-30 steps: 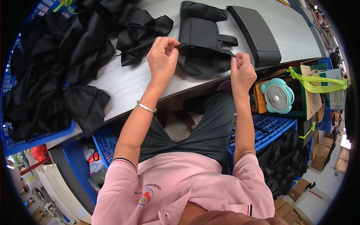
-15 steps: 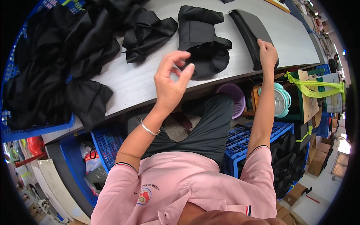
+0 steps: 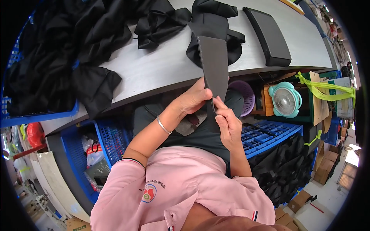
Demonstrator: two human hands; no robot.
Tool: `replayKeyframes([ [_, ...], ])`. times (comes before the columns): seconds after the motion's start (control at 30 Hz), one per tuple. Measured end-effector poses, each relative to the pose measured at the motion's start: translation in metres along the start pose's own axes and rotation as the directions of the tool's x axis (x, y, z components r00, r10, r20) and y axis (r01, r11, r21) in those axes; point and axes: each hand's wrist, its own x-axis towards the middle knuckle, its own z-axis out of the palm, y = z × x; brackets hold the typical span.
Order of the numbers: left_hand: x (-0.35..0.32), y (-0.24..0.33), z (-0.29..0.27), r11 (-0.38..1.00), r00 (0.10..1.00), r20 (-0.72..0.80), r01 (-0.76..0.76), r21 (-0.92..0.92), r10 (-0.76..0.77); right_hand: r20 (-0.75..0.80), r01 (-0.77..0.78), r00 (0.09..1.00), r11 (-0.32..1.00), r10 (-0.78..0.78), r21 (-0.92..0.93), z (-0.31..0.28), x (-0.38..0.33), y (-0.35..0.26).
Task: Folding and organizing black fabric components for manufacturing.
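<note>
Between my two hands is a flat dark grey panel (image 3: 214, 63), tilted upright over my lap with its far end above the table's edge. My left hand (image 3: 194, 96) grips its lower left edge, thumb on the near side. My right hand (image 3: 228, 125) pinches the lower right corner with thumb and fingers. Behind the panel lies a black fabric piece (image 3: 210, 23) with a rounded lower part and side flaps, partly hidden by the panel. A stack of similar grey panels (image 3: 268, 34) rests to the right on the table.
Heaped black fabric (image 3: 50, 69) fills the table's left, partly in a blue basket (image 3: 38, 120). Under the grey-white table (image 3: 154, 71) stand a purple basket (image 3: 248, 99), a teal fan (image 3: 285, 99) and a blue crate (image 3: 266, 134). Black cloth (image 3: 287, 169) lies right of my lap.
My right hand has left the stack with one panel, bringing it left and down over my lap. My left hand, empty before, has lowered and closed on the panel.
</note>
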Motion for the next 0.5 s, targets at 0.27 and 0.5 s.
replayKeyframes([
  [0.27,-0.020,0.023,0.024,0.986,0.959,-0.280,-0.082,-0.144,0.038,-0.134,-0.194,0.975,0.974,0.179,-0.114,-0.003,-0.017,0.013],
  [0.5,-0.026,0.017,0.036,0.964,0.971,-0.234,0.015,0.266,0.049,-0.066,-0.454,0.877,0.865,0.477,0.215,0.006,-0.028,0.017],
])
